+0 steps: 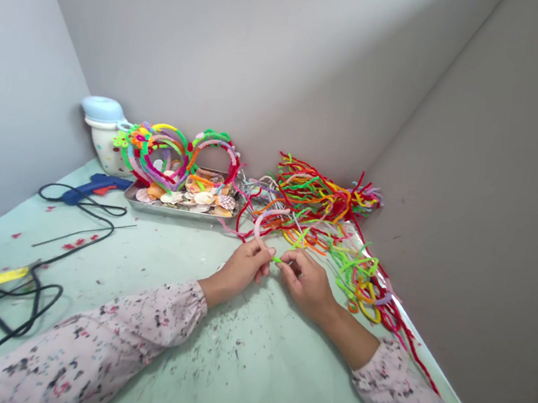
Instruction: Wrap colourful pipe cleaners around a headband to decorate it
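Observation:
Near the middle of the table, my left hand [242,269] is closed on a curved pale pink fuzzy band [262,222], which arches up behind the fingers. A short bright green fuzzy piece [277,260] spans the small gap between my two hands. My right hand [305,280] pinches the right end of that green piece. Both hands are just above the pale green tabletop [243,373], with the fingertips close together.
At the back left are a metal tray [181,212] of shells and colourful headbands [216,146], a white bottle [108,144] and a blue glue gun [94,187]. Black cable [36,291] loops at left. Coloured fuzzy stems [315,192] pile up at the back right.

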Demonstrator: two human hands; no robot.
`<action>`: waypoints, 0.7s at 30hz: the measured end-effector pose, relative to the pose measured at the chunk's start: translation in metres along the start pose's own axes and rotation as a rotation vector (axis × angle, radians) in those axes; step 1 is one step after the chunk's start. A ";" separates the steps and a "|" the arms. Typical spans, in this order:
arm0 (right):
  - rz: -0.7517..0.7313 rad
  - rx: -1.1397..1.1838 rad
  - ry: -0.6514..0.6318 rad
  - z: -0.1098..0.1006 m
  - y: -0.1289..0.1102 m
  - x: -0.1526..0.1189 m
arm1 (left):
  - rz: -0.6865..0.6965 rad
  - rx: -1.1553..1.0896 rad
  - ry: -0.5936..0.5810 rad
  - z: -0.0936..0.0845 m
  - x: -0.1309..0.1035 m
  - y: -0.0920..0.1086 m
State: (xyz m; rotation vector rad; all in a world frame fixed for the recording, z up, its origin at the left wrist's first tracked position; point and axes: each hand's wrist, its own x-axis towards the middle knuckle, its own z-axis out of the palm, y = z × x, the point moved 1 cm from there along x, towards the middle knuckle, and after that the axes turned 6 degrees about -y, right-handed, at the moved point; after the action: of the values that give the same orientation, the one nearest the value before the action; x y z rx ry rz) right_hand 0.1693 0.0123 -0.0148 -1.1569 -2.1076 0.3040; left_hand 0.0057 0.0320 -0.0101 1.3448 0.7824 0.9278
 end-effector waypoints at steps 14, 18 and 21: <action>-0.033 -0.013 0.036 0.001 0.001 0.002 | -0.002 0.002 0.012 0.000 0.000 -0.001; -0.041 -0.025 0.042 0.001 0.001 0.002 | 0.022 0.029 0.019 -0.001 -0.001 -0.002; -0.046 -0.033 0.038 0.001 0.001 0.003 | 0.019 0.022 0.016 -0.002 -0.001 -0.004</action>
State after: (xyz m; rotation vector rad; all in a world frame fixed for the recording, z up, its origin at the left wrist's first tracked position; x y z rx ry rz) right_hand 0.1683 0.0149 -0.0148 -1.1229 -2.1100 0.2251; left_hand 0.0045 0.0321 -0.0142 1.3678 0.7949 0.9485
